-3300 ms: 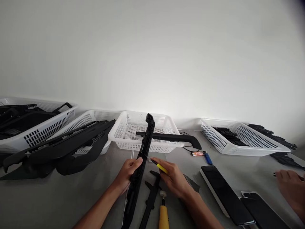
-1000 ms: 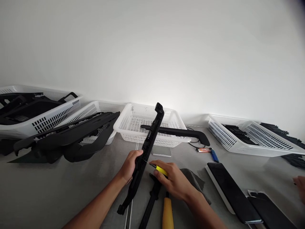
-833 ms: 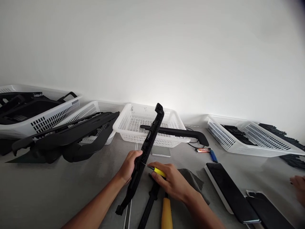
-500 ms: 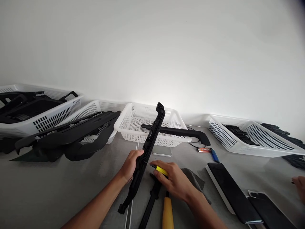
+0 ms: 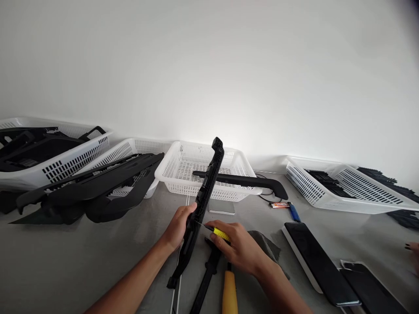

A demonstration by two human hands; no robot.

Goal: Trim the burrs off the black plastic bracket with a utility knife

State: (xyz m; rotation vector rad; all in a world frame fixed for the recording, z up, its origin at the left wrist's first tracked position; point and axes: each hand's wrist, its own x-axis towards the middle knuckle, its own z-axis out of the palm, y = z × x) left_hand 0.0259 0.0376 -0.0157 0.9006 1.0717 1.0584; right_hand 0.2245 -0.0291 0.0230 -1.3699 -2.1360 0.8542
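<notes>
My left hand [image 5: 178, 229] grips a long black plastic trim part [image 5: 202, 196] near its middle, holding it at a slant above the table. Its ribbed inner side shows. In my right hand [image 5: 237, 246] is a yellow-and-black utility knife [image 5: 221, 233], closed in the fingers, with its thin blade tip at the edge of the trim part, near my left thumb. Below my hands lie another black trim piece [image 5: 207, 277] and a tool with a yellow handle [image 5: 230, 292]. A dark grey cloth [image 5: 265, 246] is partly hidden behind my right hand.
A white basket [image 5: 173, 172] stands ahead, with a black curved part [image 5: 252, 180] across it. Baskets with black parts [image 5: 54, 168] [image 5: 108, 179] are at left, another basket [image 5: 314, 192] at right. A phone [image 5: 321, 261] and a blue-handled item [image 5: 293, 213] lie nearby. Another person's hand [image 5: 413, 247] shows at right.
The trim part has tilted slightly more upright, its top shifting left and its lower end right. The knife stays against it. The other person's hand has shifted a little right.
</notes>
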